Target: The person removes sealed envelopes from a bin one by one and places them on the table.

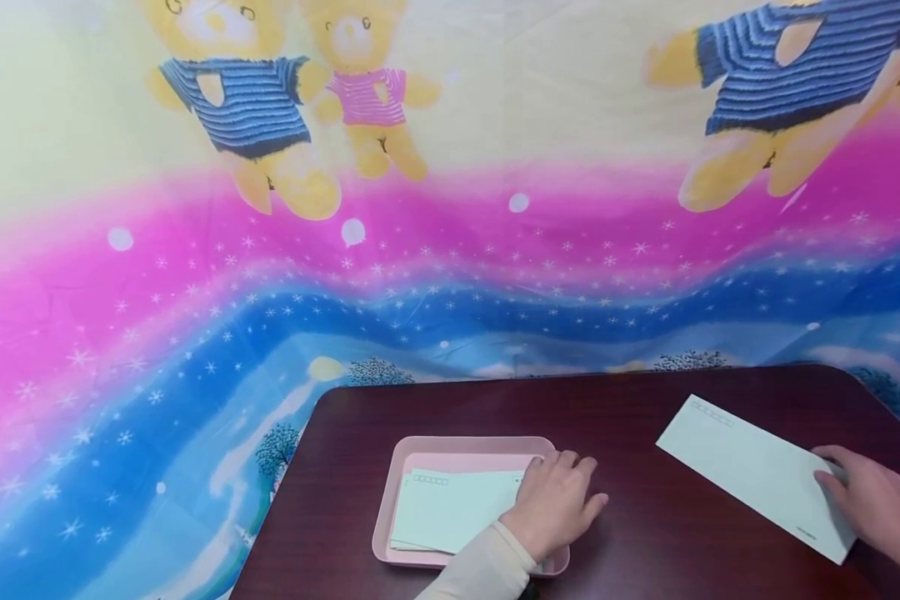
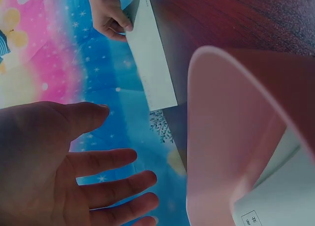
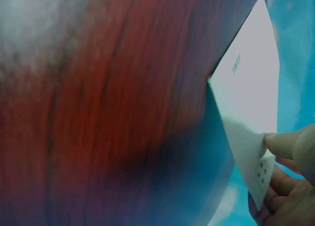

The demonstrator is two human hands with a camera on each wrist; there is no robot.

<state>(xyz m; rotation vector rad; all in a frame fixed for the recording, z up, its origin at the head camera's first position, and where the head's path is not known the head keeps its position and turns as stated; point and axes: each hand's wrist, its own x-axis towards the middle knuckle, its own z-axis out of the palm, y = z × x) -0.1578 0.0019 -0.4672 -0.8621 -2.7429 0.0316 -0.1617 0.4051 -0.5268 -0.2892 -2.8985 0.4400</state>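
Observation:
My right hand [image 1: 873, 504] pinches a pale envelope [image 1: 753, 479] near one end, thumb on its face and fingers behind. In the right wrist view the envelope [image 3: 248, 95] slants above the table, with small green print on its face. My left hand [image 1: 555, 504] is over the right side of a pink tray [image 1: 385, 508], its fingers spread and holding nothing. More pale envelopes [image 1: 450, 508] lie slightly fanned in the tray, partly hidden by that hand and its sleeve. The left wrist view shows the left hand [image 2: 54, 167] with fingers apart beside the tray's wall.
Everything is at a dark red-brown wood-grain table [image 1: 615, 425] with rounded corners. Behind it hangs a colourful cloth [image 1: 457, 250] printed with teddy bears and snowflakes, reaching down to the table's back edge.

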